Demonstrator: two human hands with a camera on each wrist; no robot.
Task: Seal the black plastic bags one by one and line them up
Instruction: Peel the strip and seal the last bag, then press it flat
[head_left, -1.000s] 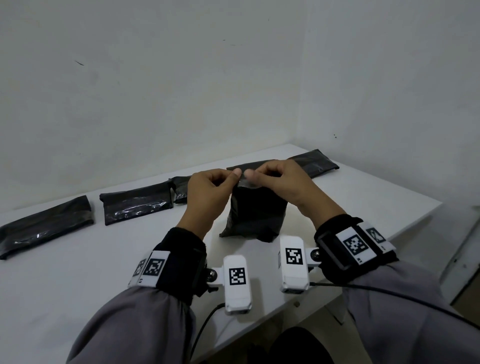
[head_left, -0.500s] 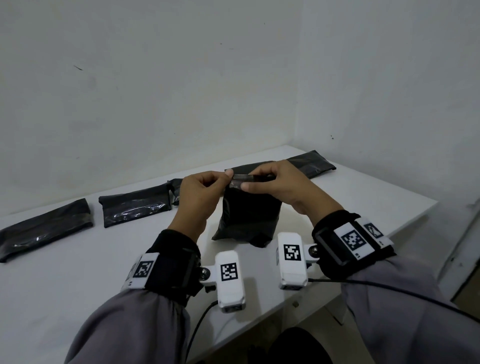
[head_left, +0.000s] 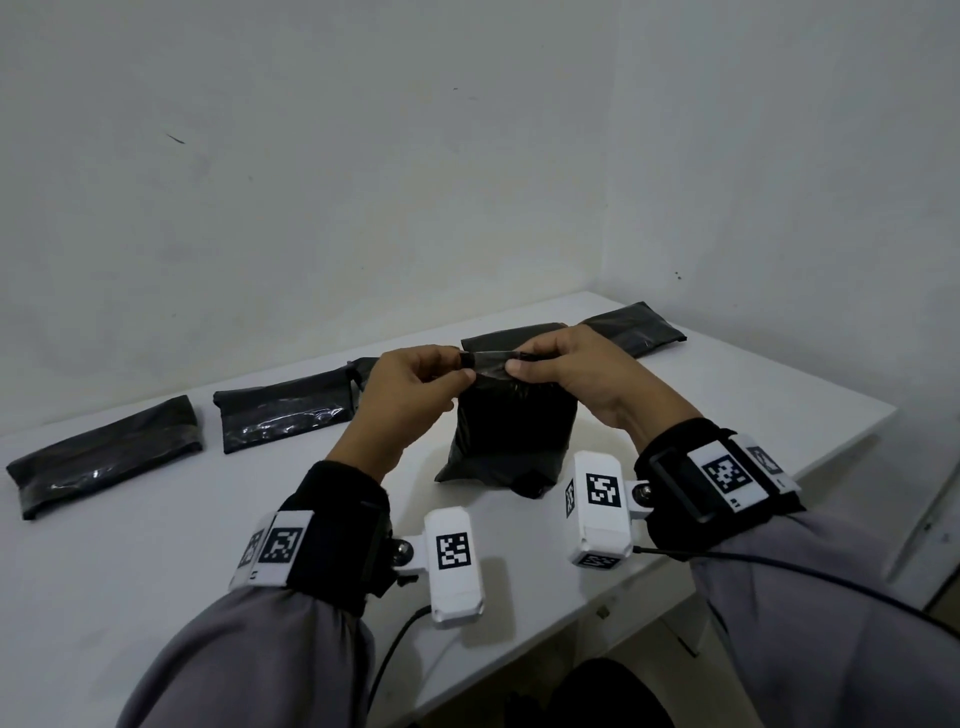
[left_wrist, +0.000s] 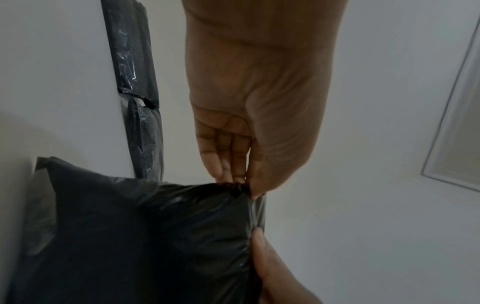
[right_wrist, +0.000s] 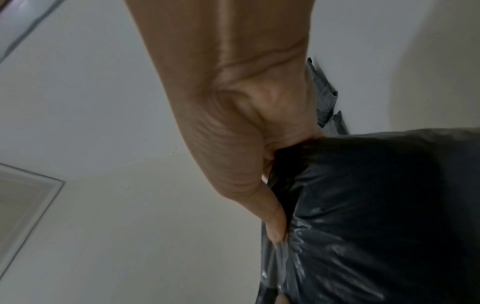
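Note:
A filled black plastic bag (head_left: 511, 436) stands upright on the white table (head_left: 156, 545), held by its top strip. My left hand (head_left: 415, 379) pinches the left end of that strip and my right hand (head_left: 566, 364) pinches its right end. The wrist views show the same bag (left_wrist: 145, 236) (right_wrist: 376, 205) with my left hand (left_wrist: 249, 185) and my right hand (right_wrist: 275, 230) pinching its crinkled top edge. Flat black bags lie in a row along the back: one (head_left: 104, 460) at far left, one (head_left: 283, 410) beside it, another (head_left: 636, 330) at far right.
A further black bag (head_left: 498, 338) lies partly hidden behind my hands. The wall runs close behind the row and meets a side wall at the right corner. The table's right edge (head_left: 831, 452) drops off near my right wrist.
My hands have slid apart along the bag's top strip: they met at the middle a second ago and now pinch it a hand's width apart. The bag stays upright.

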